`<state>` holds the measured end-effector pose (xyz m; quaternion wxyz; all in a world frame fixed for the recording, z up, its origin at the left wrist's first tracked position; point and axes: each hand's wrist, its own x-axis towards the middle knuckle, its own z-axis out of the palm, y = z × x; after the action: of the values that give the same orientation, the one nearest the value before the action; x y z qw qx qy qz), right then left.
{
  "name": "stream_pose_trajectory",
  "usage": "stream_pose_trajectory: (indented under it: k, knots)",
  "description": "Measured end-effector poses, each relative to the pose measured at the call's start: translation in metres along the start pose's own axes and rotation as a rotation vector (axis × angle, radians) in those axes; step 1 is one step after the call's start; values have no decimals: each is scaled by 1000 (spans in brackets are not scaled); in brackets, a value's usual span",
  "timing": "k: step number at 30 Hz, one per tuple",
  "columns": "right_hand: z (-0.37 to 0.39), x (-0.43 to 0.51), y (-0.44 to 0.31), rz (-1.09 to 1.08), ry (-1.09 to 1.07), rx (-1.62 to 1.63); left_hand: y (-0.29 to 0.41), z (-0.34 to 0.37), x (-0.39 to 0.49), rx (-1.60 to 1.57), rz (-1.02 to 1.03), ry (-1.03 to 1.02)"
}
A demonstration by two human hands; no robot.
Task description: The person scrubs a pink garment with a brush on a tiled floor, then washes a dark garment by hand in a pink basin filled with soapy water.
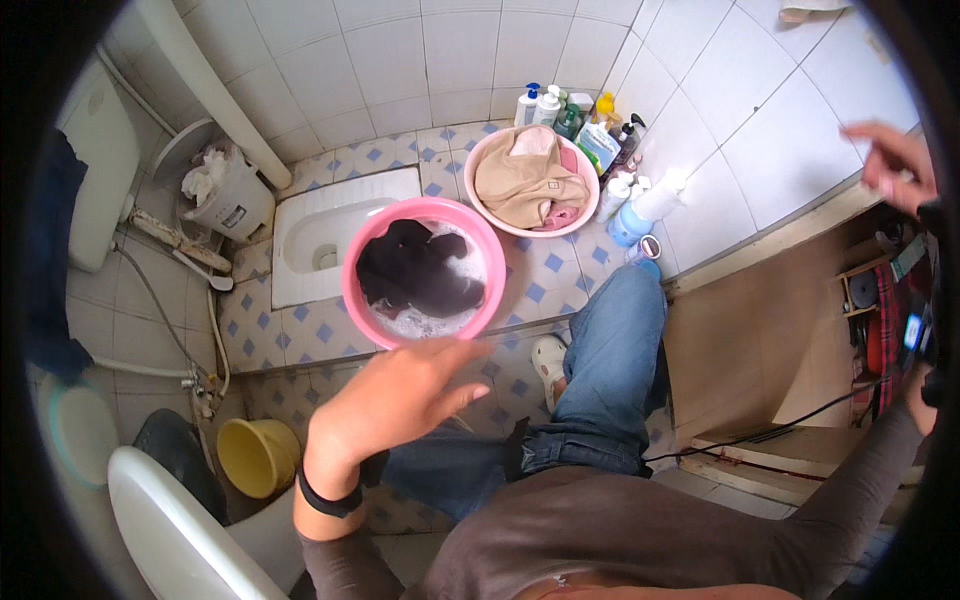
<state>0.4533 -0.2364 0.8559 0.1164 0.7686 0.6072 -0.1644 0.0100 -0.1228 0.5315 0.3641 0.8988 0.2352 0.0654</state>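
Note:
My left hand (401,397) hovers over the near rim of a pink plastic basin (495,300), its thumb apart from the fingers and nothing in it. Whether it touches the rim I cannot tell. Inside the basin, dark wet cloth (412,270) lies in sudsy water. Behind and to the right stands a pale pink basin (472,180) piled with beige cloth (517,172) and pink cloth (561,217). Far to the right, my right hand (896,169) is raised near the tiled wall, blurred, with fingers apart and no object visible in it.
A squat toilet (289,262) is set in the raised tiled step. Pump bottles (546,109) crowd the corner. On the left are a waste bin (236,195), a yellow bucket (255,457) and a hose (142,367). A white washbasin (172,532) juts in at lower left; a doorway opens at right.

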Motion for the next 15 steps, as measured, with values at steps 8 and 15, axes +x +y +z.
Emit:
stream_pose_trajectory:
  k: [8,15]
  knots:
    - [-11,145,-127,-99,-75,105,-58,65,19,-202,101,-123]
    - [253,176,-6,-330,-650,130,-81,71,19,-376,-20,39]
